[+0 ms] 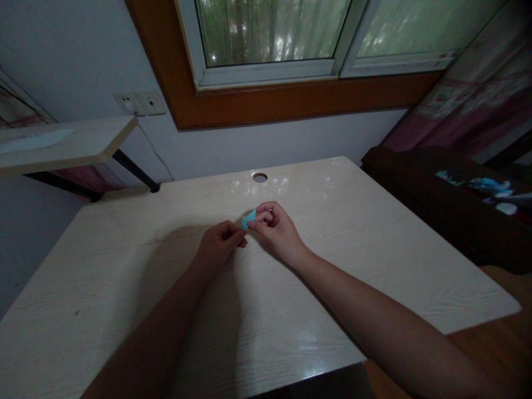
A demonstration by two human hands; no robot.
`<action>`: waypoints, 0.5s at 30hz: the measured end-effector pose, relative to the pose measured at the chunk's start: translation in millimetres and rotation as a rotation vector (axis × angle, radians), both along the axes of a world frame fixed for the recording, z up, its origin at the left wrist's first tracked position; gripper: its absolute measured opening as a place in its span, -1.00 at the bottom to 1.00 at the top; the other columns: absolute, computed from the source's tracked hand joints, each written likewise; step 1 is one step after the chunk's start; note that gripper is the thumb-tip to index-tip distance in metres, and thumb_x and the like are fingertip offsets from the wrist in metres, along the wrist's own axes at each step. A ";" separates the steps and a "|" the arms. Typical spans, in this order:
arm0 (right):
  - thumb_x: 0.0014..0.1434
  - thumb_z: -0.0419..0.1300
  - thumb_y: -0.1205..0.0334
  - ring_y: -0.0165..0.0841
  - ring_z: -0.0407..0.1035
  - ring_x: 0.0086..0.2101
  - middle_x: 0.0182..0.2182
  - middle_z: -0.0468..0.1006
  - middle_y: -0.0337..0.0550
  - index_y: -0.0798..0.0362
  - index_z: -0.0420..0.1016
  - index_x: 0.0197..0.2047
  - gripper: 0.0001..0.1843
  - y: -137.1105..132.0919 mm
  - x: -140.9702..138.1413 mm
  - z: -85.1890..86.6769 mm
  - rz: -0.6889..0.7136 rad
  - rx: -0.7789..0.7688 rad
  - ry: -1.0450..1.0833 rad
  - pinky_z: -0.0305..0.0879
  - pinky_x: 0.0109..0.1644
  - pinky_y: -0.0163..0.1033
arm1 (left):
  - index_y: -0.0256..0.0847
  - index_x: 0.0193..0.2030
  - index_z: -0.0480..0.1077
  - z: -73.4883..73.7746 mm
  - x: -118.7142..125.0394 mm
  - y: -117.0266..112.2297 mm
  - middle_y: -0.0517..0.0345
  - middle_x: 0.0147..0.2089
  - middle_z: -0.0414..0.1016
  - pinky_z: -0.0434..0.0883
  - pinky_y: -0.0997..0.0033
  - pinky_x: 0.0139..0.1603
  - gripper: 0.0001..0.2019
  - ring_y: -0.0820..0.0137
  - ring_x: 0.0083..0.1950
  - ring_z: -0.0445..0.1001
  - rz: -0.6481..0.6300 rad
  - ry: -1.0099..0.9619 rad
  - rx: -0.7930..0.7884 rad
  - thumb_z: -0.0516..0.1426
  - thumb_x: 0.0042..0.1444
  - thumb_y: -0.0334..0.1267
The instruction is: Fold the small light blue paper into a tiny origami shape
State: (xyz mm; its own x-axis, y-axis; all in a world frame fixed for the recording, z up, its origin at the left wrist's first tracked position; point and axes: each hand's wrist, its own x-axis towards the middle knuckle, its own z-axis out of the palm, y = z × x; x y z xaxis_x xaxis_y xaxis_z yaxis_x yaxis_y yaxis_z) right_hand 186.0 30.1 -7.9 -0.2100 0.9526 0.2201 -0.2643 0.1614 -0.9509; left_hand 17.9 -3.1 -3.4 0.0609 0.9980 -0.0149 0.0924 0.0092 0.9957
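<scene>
A small piece of light-blue folded paper (248, 219) is held between both hands, above the middle of a pale wood-grain table (316, 299). My left hand (220, 244) pinches its lower left corner between thumb and forefinger. From the other side, my right hand (277, 228) grips it with the thumb in front and fingers behind. Part of the paper is covered by the fingers, so its full shape cannot be made out.
Behind the table's round cable hole (260, 178) rises a wall with a window (270, 69). A raised shelf (62, 144) on black legs stands at the back left, below wall sockets (139, 103). Dark furniture (436, 205) borders the right side.
</scene>
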 end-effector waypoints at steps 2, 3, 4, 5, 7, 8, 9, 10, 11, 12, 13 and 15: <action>0.03 0.37 0.21 -0.42 0.41 -0.42 -0.47 0.53 -0.37 -0.04 0.32 -0.16 -0.64 0.2 0.4 -0.1 0.002 -0.010 -0.012 0.29 -0.27 -0.27 | -0.23 -0.45 0.45 -0.6 -0.3 -0.1 0.16 -0.49 0.55 0.44 0.41 -0.30 -0.77 0.41 -0.43 0.50 -0.003 -0.010 -0.001 0.28 0.04 -0.12; 0.03 0.37 0.20 -0.42 0.41 -0.42 -0.47 0.53 -0.37 -0.04 0.32 -0.15 -0.64 0.5 0.6 -0.4 0.005 -0.012 -0.018 0.29 -0.27 -0.26 | -0.23 -0.45 0.45 -0.7 -0.6 -0.2 0.16 -0.49 0.55 0.44 0.41 -0.29 -0.77 0.41 -0.43 0.50 -0.004 -0.014 0.000 0.28 0.04 -0.11; 0.03 0.37 0.19 -0.42 0.42 -0.42 -0.47 0.53 -0.37 -0.04 0.32 -0.15 -0.63 0.8 0.9 -0.9 0.009 -0.012 -0.022 0.29 -0.26 -0.26 | -0.23 -0.45 0.45 -0.8 -0.8 -0.3 0.15 -0.49 0.55 0.44 0.40 -0.29 -0.77 0.40 -0.43 0.50 -0.007 -0.017 0.001 0.28 0.04 -0.11; 0.04 0.37 0.18 -0.41 0.42 -0.41 -0.46 0.53 -0.36 -0.05 0.31 -0.14 -0.63 1.2 1.1 -1.5 0.015 -0.010 -0.024 0.29 -0.26 -0.26 | -0.23 -0.45 0.45 -0.8 -1.0 -0.4 0.15 -0.48 0.55 0.44 0.40 -0.29 -0.77 0.40 -0.43 0.51 -0.008 -0.018 0.005 0.28 0.04 -0.12; 0.05 0.36 0.16 -0.42 0.42 -0.41 -0.46 0.53 -0.36 -0.05 0.31 -0.11 -0.62 1.7 1.5 -2.8 0.025 -0.006 -0.022 0.29 -0.25 -0.26 | -0.22 -0.45 0.44 -0.5 -1.4 -0.5 0.15 -0.48 0.55 0.44 0.40 -0.29 -0.78 0.40 -0.42 0.50 -0.018 -0.018 0.018 0.28 0.04 -0.13; 0.05 0.36 0.16 -0.42 0.41 -0.41 -0.46 0.52 -0.37 -0.05 0.31 -0.10 -0.61 1.8 1.7 -3.3 0.030 -0.005 -0.021 0.29 -0.26 -0.26 | -0.22 -0.45 0.44 -0.4 -1.5 -0.5 0.16 -0.48 0.55 0.43 0.41 -0.29 -0.79 0.40 -0.42 0.50 -0.023 -0.017 0.028 0.27 0.05 -0.14; 0.05 0.37 0.16 -0.43 0.40 -0.42 -0.46 0.52 -0.37 -0.05 0.31 -0.09 -0.60 1.7 1.8 -3.6 0.037 -0.004 -0.020 0.28 -0.27 -0.27 | -0.22 -0.45 0.44 -0.2 -1.6 -0.5 0.16 -0.47 0.54 0.43 0.42 -0.29 -0.80 0.41 -0.41 0.50 -0.031 -0.013 0.037 0.27 0.05 -0.15; 0.05 0.37 0.16 -0.44 0.39 -0.43 -0.46 0.51 -0.38 -0.05 0.31 -0.08 -0.59 1.5 1.9 -3.8 0.047 -0.003 -0.019 0.27 -0.28 -0.28 | -0.22 -0.44 0.44 -0.1 -1.6 -0.4 0.16 -0.47 0.55 0.43 0.42 -0.27 -0.80 0.41 -0.40 0.50 -0.039 -0.006 0.044 0.26 0.06 -0.15; 0.05 0.38 0.16 -0.44 0.38 -0.44 -0.46 0.51 -0.38 -0.05 0.31 -0.07 -0.58 1.2 2.0 -3.6 0.060 -0.003 -0.017 0.27 -0.29 -0.28 | -0.22 -0.43 0.44 0.0 -1.6 -0.4 0.16 -0.46 0.55 0.43 0.42 -0.27 -0.80 0.41 -0.39 0.50 -0.044 0.001 0.048 0.25 0.07 -0.15; 0.05 0.38 0.16 -0.44 0.37 -0.45 -0.47 0.50 -0.39 -0.05 0.31 -0.07 -0.57 0.7 2.0 -3.3 0.073 -0.003 -0.013 0.26 -0.29 -0.28 | -0.22 -0.43 0.44 0.1 -1.6 -0.3 0.16 -0.46 0.55 0.43 0.41 -0.26 -0.80 0.41 -0.39 0.50 -0.048 0.007 0.047 0.25 0.07 -0.14; 0.05 0.38 0.17 -0.44 0.37 -0.45 -0.47 0.50 -0.39 -0.05 0.30 -0.06 -0.57 0.2 1.9 -2.8 0.084 -0.003 -0.007 0.26 -0.29 -0.28 | -0.22 -0.43 0.44 0.2 -1.7 -0.2 0.17 -0.46 0.55 0.44 0.41 -0.26 -0.79 0.41 -0.39 0.50 -0.048 0.009 0.043 0.25 0.08 -0.14; 0.05 0.37 0.20 -0.44 0.37 -0.45 -0.47 0.51 -0.39 -0.05 0.30 -0.05 -0.57 -0.7 1.8 -1.5 0.091 -0.006 0.003 0.26 -0.28 -0.27 | -0.22 -0.45 0.43 0.7 -1.7 -0.2 0.17 -0.47 0.54 0.44 0.40 -0.27 -0.78 0.41 -0.41 0.49 -0.047 0.007 0.032 0.25 0.07 -0.13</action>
State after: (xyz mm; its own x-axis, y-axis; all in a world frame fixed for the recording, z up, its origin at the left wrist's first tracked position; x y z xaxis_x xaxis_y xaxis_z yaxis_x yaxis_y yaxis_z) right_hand 187.8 29.4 -9.4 -0.2948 0.9311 0.2148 -0.2804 0.1306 -0.9510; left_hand 16.2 -3.3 -2.7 0.1076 0.9941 0.0167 0.0984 -0.0274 0.9948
